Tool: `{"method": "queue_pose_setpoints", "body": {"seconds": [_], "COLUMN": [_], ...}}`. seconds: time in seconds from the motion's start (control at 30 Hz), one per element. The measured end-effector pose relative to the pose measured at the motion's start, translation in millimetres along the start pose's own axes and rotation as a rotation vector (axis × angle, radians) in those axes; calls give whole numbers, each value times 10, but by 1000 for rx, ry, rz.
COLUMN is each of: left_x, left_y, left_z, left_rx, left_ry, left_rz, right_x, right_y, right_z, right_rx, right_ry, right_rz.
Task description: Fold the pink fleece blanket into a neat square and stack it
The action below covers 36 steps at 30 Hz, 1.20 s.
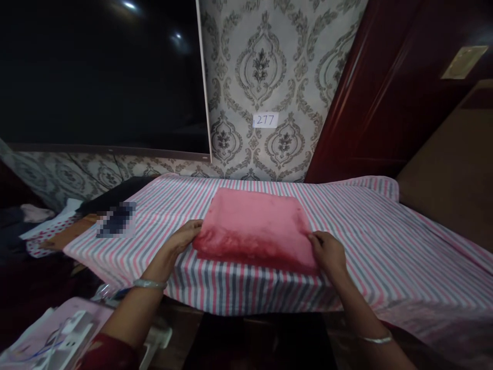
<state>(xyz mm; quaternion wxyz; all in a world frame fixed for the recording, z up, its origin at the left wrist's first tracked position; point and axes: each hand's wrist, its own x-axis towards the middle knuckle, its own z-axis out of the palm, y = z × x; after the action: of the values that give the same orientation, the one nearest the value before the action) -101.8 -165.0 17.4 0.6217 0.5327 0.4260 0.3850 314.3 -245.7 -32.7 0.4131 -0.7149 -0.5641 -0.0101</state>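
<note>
A folded pink cloth lies in a flat, roughly rectangular bundle near the front edge of the table. Darker red, fuzzy-looking material runs along its near side. My left hand is at the bundle's left edge, its fingertips closed on the fabric and partly hidden by it. At the right edge, my right hand pinches the cloth between thumb and fingers. A pale bangle circles my left wrist, and a silvery bracelet is on my right forearm.
A striped tablecloth covers the table and hangs over its front. Behind stand a large dark screen and a patterned wall with a "277" label. A cardboard box stands right. A power strip lies low left.
</note>
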Motion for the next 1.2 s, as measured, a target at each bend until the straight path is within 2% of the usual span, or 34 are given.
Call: {"method": "queue_pose_setpoints", "body": {"seconds": [0.13,0.27,0.43,0.6,0.7,0.77,0.83,0.93,1.1,1.2], "left_x": [-65,-174,-289,-259,-199,-174,-179,-235,-323,-329], "left_y": [-89,-204,-272,-327,-352,-364,-384,-439,-500,-479], "left_z": [-40,-58,-164,-183,-121,-88,-77,-106,-192,-177], "left_rx": [-79,-90,120,177,70,-66,-165,-172,7,89], "left_ry": [145,124,35,38,140,238,287,232,151,142], "left_rz": [79,40,4,121,193,237,247,183,122,122], "right_x": [-20,-118,-376,-574,-552,-518,-503,-541,-644,-641], "right_y": [112,119,47,35,3,-28,-53,-65,-43,-25], "right_z": [46,46,-86,-142,-154,-167,-175,-166,-142,-160], "right_rx": [180,336,340,266,347,460,577,676,760,718], "right_ry": [95,50,45,82,106,104,63,-23,47,1], "right_rz": [166,250,225,134,156,248,334,403,433,403]}}
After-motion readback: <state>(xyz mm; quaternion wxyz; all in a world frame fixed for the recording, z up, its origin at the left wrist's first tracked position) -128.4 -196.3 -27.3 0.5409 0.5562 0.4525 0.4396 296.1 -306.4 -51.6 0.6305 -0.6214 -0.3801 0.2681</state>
